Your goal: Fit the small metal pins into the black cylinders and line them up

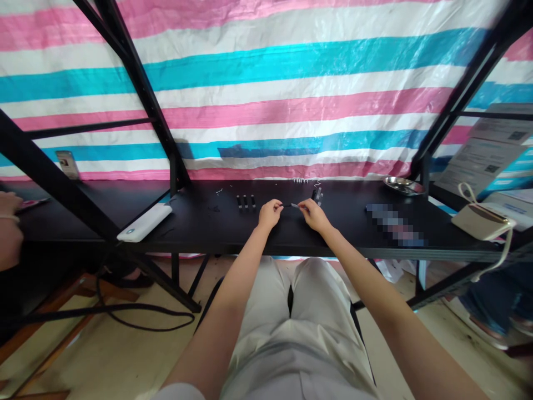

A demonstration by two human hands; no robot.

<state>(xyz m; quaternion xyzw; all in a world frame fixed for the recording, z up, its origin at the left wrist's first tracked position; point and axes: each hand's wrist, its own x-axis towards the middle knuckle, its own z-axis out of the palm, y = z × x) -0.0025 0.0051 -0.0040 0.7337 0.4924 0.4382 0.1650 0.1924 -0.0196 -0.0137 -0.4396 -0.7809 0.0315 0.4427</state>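
My left hand point(271, 214) is closed, its fingertips pinching a thin black stick-like piece point(287, 206) above the black table. Opposite it, the closed fingertips of my right hand point(313, 215) grip a small greyish, clear-looking piece point(294, 205). The two pieces point end to end between my hands; whether they are joined is too small to tell. Left of my left hand, three short black sticks point(246, 201) with pale ends lie side by side. Just behind my right hand is a small group of black and clear-grey sticks point(318, 196), partly hidden by it.
The black table point(216, 230) has white scraps point(300, 181) along its back edge. A white device point(145, 223) lies left; a metal dish point(403, 186), a blurred-out item point(395, 225) and a beige pouch point(483, 221) are right. Another person's hand point(9, 208) shows far left.
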